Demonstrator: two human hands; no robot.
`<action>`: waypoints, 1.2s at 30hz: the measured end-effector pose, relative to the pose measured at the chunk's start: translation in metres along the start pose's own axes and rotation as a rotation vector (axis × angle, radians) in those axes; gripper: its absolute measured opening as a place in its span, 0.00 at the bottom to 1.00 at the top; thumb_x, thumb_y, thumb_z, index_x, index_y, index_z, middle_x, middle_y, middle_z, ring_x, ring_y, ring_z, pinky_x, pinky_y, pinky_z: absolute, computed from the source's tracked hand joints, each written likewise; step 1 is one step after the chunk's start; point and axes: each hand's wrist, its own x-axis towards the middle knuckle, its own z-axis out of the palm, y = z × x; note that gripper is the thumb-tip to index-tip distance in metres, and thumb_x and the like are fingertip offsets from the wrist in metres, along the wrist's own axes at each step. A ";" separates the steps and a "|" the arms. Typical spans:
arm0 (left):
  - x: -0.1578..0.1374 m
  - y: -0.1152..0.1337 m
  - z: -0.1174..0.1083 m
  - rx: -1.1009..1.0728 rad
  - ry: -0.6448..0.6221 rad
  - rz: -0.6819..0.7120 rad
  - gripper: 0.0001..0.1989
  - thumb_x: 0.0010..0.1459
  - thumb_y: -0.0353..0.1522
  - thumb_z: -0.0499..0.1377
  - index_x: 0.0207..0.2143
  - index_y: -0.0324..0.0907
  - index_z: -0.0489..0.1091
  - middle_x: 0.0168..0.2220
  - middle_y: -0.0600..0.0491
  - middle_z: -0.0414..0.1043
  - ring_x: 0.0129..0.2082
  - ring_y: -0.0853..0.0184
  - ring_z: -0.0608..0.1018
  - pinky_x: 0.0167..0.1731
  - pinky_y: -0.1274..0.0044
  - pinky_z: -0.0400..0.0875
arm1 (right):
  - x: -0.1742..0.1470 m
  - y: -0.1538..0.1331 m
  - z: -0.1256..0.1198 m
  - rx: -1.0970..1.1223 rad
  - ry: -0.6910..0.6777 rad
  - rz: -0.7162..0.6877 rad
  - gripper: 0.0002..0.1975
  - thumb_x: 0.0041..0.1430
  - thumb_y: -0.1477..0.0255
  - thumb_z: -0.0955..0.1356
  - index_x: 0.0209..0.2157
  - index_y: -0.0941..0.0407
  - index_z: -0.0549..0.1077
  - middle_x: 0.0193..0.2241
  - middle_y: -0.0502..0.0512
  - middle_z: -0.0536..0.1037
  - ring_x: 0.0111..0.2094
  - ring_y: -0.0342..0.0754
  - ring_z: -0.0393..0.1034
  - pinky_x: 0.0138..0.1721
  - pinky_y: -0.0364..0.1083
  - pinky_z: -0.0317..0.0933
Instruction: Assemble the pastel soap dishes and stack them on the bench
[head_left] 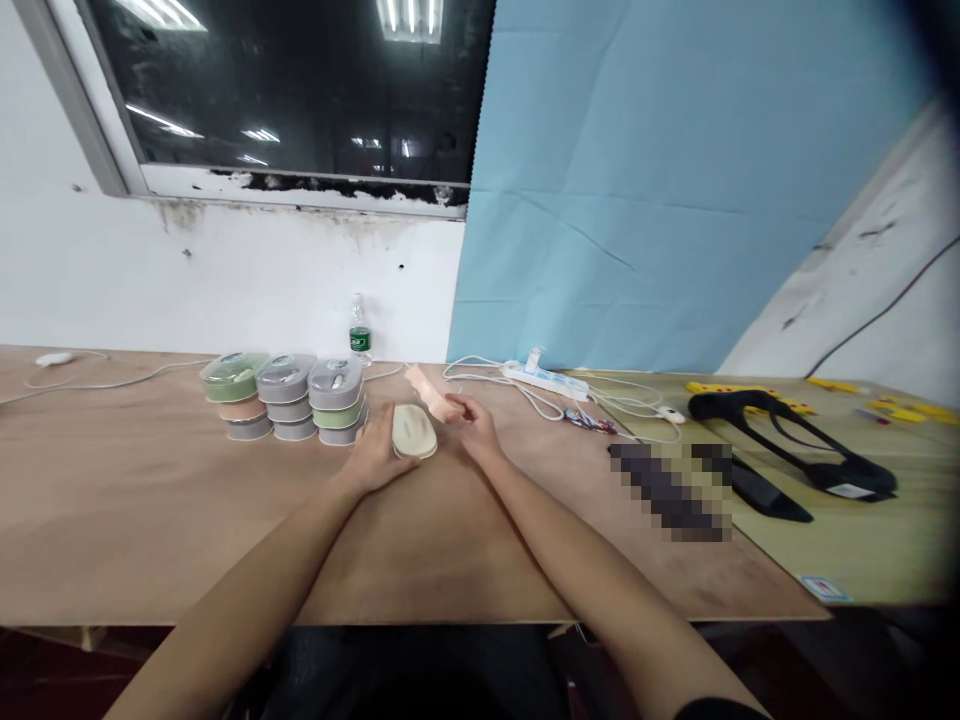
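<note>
My left hand (373,450) is wrapped round the side of a cream, rounded oval container (414,432), which is low over the table or resting on it; I cannot tell which. My right hand (472,425) grips a thin peach-coloured piece (429,392) by its near end. That piece is tilted just right of and beyond the cream container, and its exact kind is unclear. Left of my left hand stand three stacks of lidded oval boxes: one topped in green (235,378), one all grey (286,380), and one with a grey top box (335,385) over a green one.
A water bottle (360,330) stands by the wall behind the stacks. Beyond my right hand lie a white power strip (546,380), loose white cables and a small patterned packet (590,421). Farther right are a black strap-like frame (795,445) and yellow pieces (911,411).
</note>
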 end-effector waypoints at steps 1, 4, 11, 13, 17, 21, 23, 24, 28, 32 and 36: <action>0.000 0.000 0.001 0.007 -0.016 -0.001 0.57 0.48 0.53 0.61 0.67 0.39 0.31 0.67 0.36 0.43 0.66 0.46 0.50 0.59 0.56 0.52 | 0.002 0.001 -0.002 0.012 0.045 -0.016 0.30 0.46 0.55 0.72 0.48 0.57 0.73 0.44 0.59 0.77 0.39 0.53 0.73 0.39 0.49 0.67; -0.001 -0.001 0.001 0.022 -0.055 -0.011 0.55 0.48 0.53 0.60 0.67 0.42 0.32 0.68 0.38 0.40 0.66 0.47 0.49 0.59 0.55 0.52 | 0.005 0.000 -0.008 -0.109 0.137 -0.076 0.30 0.39 0.61 0.75 0.46 0.56 0.72 0.46 0.59 0.75 0.43 0.54 0.70 0.43 0.50 0.66; -0.002 0.000 -0.002 0.031 -0.111 -0.015 0.49 0.51 0.53 0.58 0.67 0.43 0.40 0.67 0.40 0.45 0.66 0.47 0.50 0.59 0.56 0.52 | 0.015 -0.001 -0.028 -0.424 0.522 -0.078 0.11 0.54 0.72 0.63 0.40 0.58 0.70 0.43 0.63 0.69 0.48 0.53 0.64 0.54 0.53 0.58; -0.003 0.000 -0.003 0.024 -0.115 -0.017 0.48 0.51 0.52 0.58 0.66 0.44 0.42 0.66 0.40 0.47 0.65 0.46 0.53 0.58 0.56 0.53 | 0.017 0.002 -0.039 -0.484 0.530 -0.053 0.14 0.56 0.72 0.63 0.44 0.58 0.69 0.46 0.65 0.66 0.51 0.55 0.62 0.56 0.54 0.56; -0.003 0.000 -0.002 0.030 -0.150 -0.017 0.49 0.50 0.54 0.58 0.67 0.42 0.42 0.66 0.39 0.46 0.64 0.45 0.54 0.59 0.56 0.53 | 0.016 0.006 -0.052 -0.578 0.414 -0.104 0.19 0.55 0.71 0.65 0.50 0.58 0.67 0.51 0.66 0.61 0.56 0.57 0.58 0.58 0.56 0.54; -0.004 -0.002 0.000 0.060 -0.177 -0.028 0.50 0.51 0.56 0.54 0.67 0.40 0.41 0.67 0.38 0.42 0.65 0.44 0.52 0.60 0.56 0.51 | 0.012 0.002 -0.040 -0.668 0.163 -0.152 0.28 0.52 0.73 0.68 0.57 0.55 0.63 0.57 0.64 0.58 0.58 0.57 0.57 0.56 0.54 0.59; -0.004 -0.004 0.002 0.075 -0.178 -0.028 0.49 0.52 0.57 0.53 0.67 0.41 0.42 0.68 0.39 0.42 0.65 0.45 0.53 0.60 0.56 0.51 | 0.009 0.001 -0.032 -0.665 0.004 -0.169 0.32 0.51 0.74 0.69 0.59 0.54 0.61 0.57 0.63 0.59 0.57 0.55 0.60 0.56 0.52 0.60; -0.004 -0.005 0.002 0.080 -0.179 -0.027 0.49 0.52 0.58 0.53 0.67 0.41 0.43 0.68 0.39 0.41 0.65 0.45 0.53 0.60 0.56 0.51 | 0.008 0.002 -0.028 -0.657 -0.074 -0.178 0.34 0.51 0.74 0.69 0.60 0.54 0.60 0.57 0.62 0.61 0.55 0.53 0.61 0.55 0.51 0.60; -0.004 -0.006 0.004 0.091 -0.204 -0.038 0.47 0.53 0.57 0.52 0.66 0.40 0.45 0.68 0.38 0.41 0.64 0.45 0.53 0.59 0.56 0.51 | 0.007 0.009 -0.025 -0.678 -0.258 -0.172 0.36 0.50 0.71 0.71 0.61 0.55 0.59 0.52 0.60 0.69 0.51 0.52 0.65 0.54 0.51 0.59; -0.005 -0.004 0.002 0.088 -0.231 -0.042 0.45 0.54 0.56 0.51 0.66 0.40 0.47 0.67 0.37 0.45 0.64 0.45 0.55 0.59 0.55 0.51 | 0.008 0.015 -0.031 -0.756 -0.295 -0.154 0.28 0.53 0.66 0.71 0.56 0.56 0.66 0.48 0.61 0.74 0.50 0.53 0.67 0.51 0.51 0.59; -0.004 -0.004 0.003 0.087 -0.225 -0.044 0.45 0.53 0.57 0.51 0.66 0.41 0.48 0.66 0.37 0.46 0.64 0.45 0.55 0.59 0.56 0.51 | 0.010 0.017 -0.032 -0.832 -0.292 -0.173 0.17 0.57 0.67 0.67 0.48 0.58 0.71 0.46 0.61 0.75 0.49 0.54 0.67 0.51 0.50 0.58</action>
